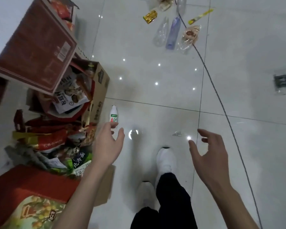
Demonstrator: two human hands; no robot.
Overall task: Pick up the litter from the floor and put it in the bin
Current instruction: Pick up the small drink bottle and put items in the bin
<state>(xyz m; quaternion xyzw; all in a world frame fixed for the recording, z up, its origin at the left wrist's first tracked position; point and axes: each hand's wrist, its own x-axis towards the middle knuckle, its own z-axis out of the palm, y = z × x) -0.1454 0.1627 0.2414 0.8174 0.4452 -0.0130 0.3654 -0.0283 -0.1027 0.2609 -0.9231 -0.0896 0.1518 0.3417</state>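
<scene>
Small white bottle [114,115] is just beside the full cardboard box [99,103], its long axis pointing away, cap far; left hand [107,146] reaches near its base, fingers relaxed, holding nothing; right hand [206,151] is spread, also empty.

"AD" marks the white bottle [113,115]; "冷面" the packet [80,160].

Beneath me the glossy tile floor [155,71] mirrors lamps, with clear crinkled plastic wrappers [188,37] and matt cardboard box [99,103].
</scene>
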